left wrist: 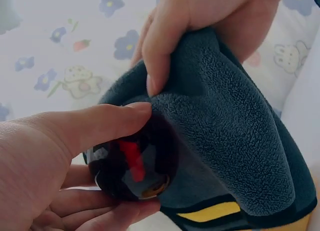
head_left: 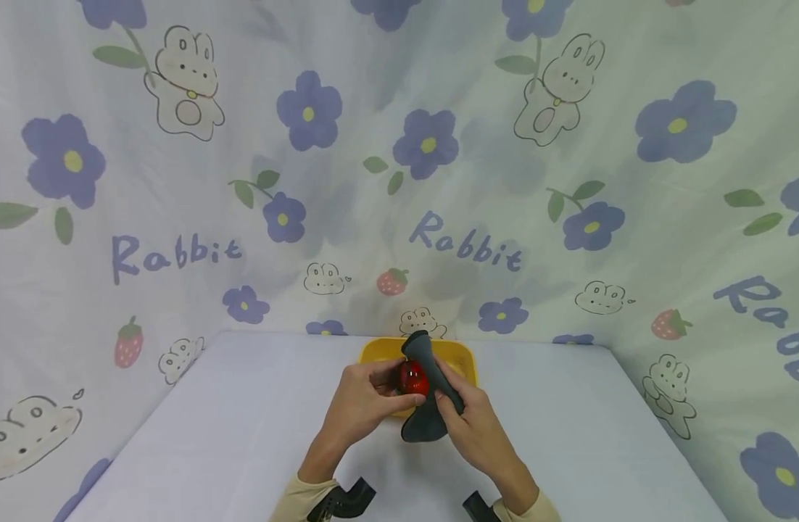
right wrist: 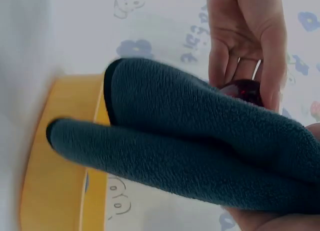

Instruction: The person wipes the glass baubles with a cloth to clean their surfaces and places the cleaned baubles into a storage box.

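Observation:
A glossy red ball is held between the thumb and fingers of my left hand. In the left wrist view the ball looks dark and shiny, with bright reflections on its face. My right hand grips a dark grey-green plush cloth, which hangs in folds. Close up, the cloth lies right against the ball's far side, with the left thumb tip at its edge. From the right wrist, the folded cloth hides most of the ball.
Behind and below the hands, a yellow plastic tub stands on the white tabletop, near its back edge. A curtain printed with rabbits and flowers surrounds the table at the back and sides.

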`<move>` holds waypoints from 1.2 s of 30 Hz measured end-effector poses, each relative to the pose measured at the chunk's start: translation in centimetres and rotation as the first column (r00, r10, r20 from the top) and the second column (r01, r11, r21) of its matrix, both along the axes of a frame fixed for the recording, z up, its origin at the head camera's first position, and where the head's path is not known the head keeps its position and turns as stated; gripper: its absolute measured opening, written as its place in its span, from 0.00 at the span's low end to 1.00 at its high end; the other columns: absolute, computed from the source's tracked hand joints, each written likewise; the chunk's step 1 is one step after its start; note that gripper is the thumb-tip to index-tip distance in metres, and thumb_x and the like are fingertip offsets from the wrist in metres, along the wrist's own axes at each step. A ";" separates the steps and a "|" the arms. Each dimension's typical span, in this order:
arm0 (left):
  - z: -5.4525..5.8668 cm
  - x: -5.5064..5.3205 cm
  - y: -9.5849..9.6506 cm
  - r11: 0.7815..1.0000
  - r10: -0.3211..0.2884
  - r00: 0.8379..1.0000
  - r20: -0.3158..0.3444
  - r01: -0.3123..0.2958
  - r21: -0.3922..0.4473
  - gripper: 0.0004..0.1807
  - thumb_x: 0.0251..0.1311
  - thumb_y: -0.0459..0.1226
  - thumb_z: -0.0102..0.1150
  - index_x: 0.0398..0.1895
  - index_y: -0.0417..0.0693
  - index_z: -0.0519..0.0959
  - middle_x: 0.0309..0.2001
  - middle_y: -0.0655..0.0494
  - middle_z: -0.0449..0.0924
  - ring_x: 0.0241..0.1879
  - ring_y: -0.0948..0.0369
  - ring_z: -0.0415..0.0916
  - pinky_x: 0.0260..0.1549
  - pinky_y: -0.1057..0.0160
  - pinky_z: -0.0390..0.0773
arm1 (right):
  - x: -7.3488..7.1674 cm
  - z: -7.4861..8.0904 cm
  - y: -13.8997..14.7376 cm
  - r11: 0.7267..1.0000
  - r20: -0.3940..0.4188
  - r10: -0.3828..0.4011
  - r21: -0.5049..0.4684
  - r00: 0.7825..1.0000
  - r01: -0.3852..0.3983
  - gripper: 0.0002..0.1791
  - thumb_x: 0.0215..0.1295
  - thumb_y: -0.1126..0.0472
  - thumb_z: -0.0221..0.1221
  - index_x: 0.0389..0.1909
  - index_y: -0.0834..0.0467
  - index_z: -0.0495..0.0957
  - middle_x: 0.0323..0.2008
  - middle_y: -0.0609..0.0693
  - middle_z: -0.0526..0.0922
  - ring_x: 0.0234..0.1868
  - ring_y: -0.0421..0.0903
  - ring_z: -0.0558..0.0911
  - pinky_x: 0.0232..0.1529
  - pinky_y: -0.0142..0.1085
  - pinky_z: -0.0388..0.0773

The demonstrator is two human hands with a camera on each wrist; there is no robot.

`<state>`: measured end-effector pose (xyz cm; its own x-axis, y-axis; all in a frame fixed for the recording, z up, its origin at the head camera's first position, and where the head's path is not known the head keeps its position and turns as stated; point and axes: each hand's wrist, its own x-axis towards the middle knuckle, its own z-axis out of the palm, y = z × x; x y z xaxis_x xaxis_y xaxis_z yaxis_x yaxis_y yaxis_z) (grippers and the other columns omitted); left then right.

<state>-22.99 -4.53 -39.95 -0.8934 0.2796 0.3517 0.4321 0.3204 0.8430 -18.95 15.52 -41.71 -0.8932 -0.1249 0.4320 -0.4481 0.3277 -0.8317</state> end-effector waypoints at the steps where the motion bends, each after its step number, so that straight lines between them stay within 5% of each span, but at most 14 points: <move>1: 0.0 0.0 0.0 1.000 0.001 1.000 -0.001 -0.001 0.003 0.29 0.50 0.46 0.81 0.57 0.52 0.86 0.45 0.52 0.91 0.31 0.62 0.80 0.36 0.71 0.85 | 0.0 0.0 0.1 1.000 -0.003 0.005 0.007 1.000 -0.005 0.31 0.75 0.70 0.52 0.76 0.50 0.68 0.73 0.50 0.74 0.67 0.52 0.81 0.59 0.48 0.84; 11: -0.2 -0.3 0.0 0.993 -0.020 0.999 0.025 0.017 0.120 0.31 0.51 0.44 0.81 0.60 0.49 0.84 0.53 0.47 0.89 0.52 0.52 0.89 0.49 0.61 0.89 | 0.2 0.1 0.0 0.997 -0.120 0.016 0.074 0.993 -0.007 0.30 0.75 0.71 0.52 0.76 0.54 0.67 0.73 0.54 0.73 0.67 0.50 0.80 0.61 0.47 0.83; 20: -0.3 -0.6 0.0 0.994 0.051 0.998 0.028 -0.054 0.097 0.32 0.47 0.42 0.83 0.58 0.44 0.86 0.49 0.48 0.91 0.46 0.55 0.90 0.45 0.63 0.89 | 0.0 -0.2 -0.2 0.976 -0.341 0.031 0.215 0.939 0.045 0.34 0.68 0.77 0.54 0.75 0.60 0.68 0.74 0.57 0.72 0.72 0.55 0.75 0.63 0.48 0.80; 28: 0.1 -0.3 0.2 0.998 0.049 0.998 -0.026 -0.048 0.028 0.23 0.46 0.42 0.83 0.48 0.49 0.90 0.41 0.54 0.92 0.38 0.60 0.88 0.41 0.64 0.90 | -0.1 -0.4 -0.4 0.944 -0.491 0.011 0.292 0.871 0.153 0.34 0.64 0.79 0.58 0.72 0.61 0.72 0.72 0.61 0.74 0.69 0.60 0.78 0.61 0.49 0.81; 36: 0.3 0.6 0.7 0.997 -0.020 0.987 -0.159 0.009 -0.070 0.18 0.47 0.40 0.82 0.43 0.47 0.90 0.36 0.58 0.92 0.33 0.69 0.88 0.36 0.64 0.90 | 0.4 -0.1 -0.3 0.920 -0.508 0.024 0.349 0.861 0.180 0.36 0.61 0.79 0.60 0.71 0.59 0.73 0.73 0.59 0.73 0.70 0.60 0.77 0.60 0.47 0.81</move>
<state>-22.43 -3.83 -39.68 -0.8233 0.3203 0.4686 0.5640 0.3684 0.7390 -18.58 15.19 -41.79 -0.5858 -0.3055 0.7507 -0.7224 0.6166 -0.3129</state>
